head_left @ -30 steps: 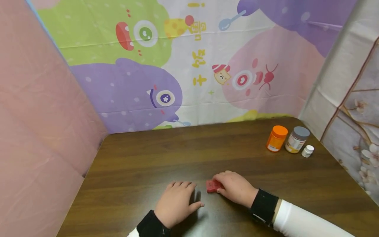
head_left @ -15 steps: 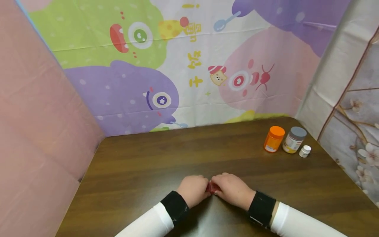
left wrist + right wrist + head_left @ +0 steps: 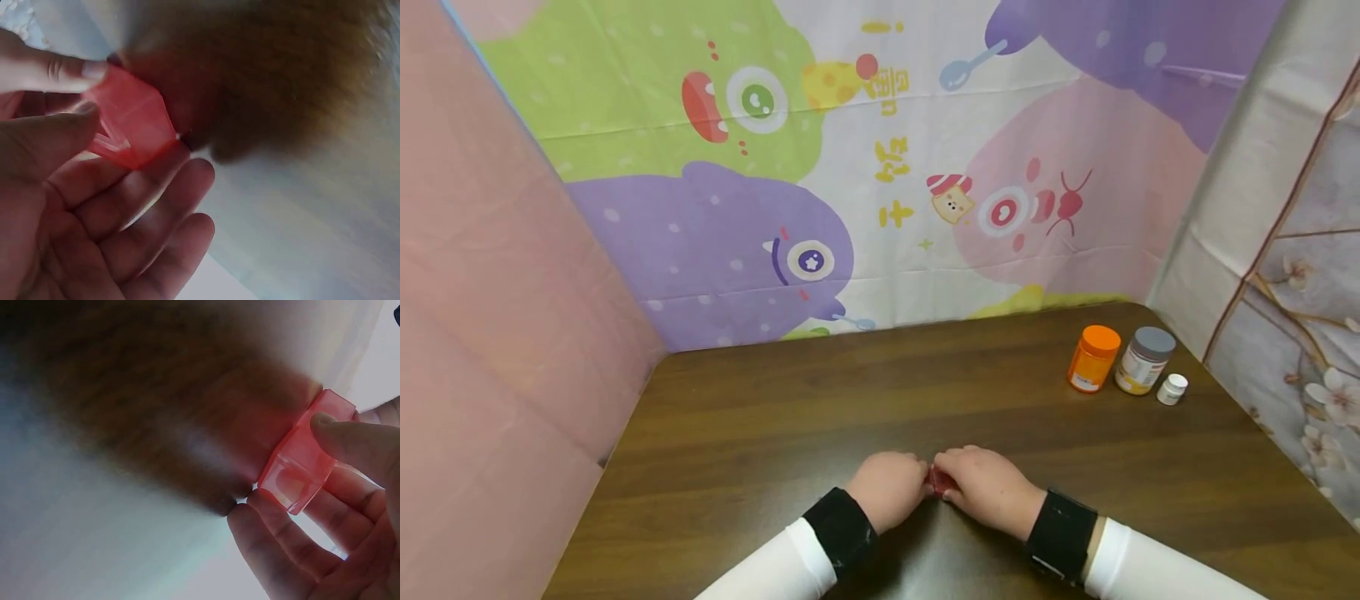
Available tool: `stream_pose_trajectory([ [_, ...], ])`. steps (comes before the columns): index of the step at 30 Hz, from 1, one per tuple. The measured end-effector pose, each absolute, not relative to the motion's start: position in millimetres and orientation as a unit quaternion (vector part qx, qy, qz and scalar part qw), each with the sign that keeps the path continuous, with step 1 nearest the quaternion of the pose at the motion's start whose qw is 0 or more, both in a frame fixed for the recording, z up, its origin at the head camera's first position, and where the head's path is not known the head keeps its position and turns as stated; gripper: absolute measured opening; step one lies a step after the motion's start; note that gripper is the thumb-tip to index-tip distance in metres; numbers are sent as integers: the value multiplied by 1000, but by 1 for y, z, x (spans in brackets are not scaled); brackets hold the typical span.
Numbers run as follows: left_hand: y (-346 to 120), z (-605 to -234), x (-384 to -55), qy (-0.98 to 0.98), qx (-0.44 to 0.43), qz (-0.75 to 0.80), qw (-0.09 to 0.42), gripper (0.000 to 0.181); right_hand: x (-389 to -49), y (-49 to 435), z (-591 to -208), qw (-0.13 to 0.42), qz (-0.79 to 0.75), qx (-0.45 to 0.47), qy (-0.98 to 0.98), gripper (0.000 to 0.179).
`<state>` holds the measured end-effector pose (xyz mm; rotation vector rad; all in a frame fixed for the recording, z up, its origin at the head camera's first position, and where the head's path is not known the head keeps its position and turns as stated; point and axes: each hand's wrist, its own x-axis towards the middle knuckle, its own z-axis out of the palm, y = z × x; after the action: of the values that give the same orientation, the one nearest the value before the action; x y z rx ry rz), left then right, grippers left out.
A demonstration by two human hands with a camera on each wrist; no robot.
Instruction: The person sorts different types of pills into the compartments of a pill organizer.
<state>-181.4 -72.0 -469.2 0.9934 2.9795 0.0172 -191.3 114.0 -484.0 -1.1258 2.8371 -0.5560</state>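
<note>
A small translucent red plastic box [image 3: 942, 482], possibly a pill box, lies between the two hands low over the table. My left hand [image 3: 887, 492] holds its left end; in the left wrist view the thumb [image 3: 69, 134] presses the box's edge with the fingers under it. From the other side my right hand [image 3: 992, 493] grips it, thumb [image 3: 353, 440] on its face and fingers beneath in the right wrist view. Fingers hide most of the box in the head view. Whether a lid is raised I cannot tell.
On the brown wooden table [image 3: 760, 417], an orange bottle [image 3: 1093, 360], a grey-lidded jar [image 3: 1144, 362] and a small white bottle [image 3: 1172, 389] stand at the back right. A printed cloth [image 3: 895, 283] hangs behind, with a pink one [image 3: 512, 333] at the left.
My left hand, spread flat and apart from the box a second ago, has moved right and taken hold of it. The right hand keeps its grip and has hardly moved.
</note>
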Motion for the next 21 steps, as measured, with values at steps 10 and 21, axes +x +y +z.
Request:
stream_pose_trajectory([
  [10,-81,-462,-206,954,279,101,40,19,-192,116,-485,14,-171,-365,915,21],
  [21,-68,-457,-226,968,246,53,13,23,-193,118,-486,24,-168,-358,918,19],
])
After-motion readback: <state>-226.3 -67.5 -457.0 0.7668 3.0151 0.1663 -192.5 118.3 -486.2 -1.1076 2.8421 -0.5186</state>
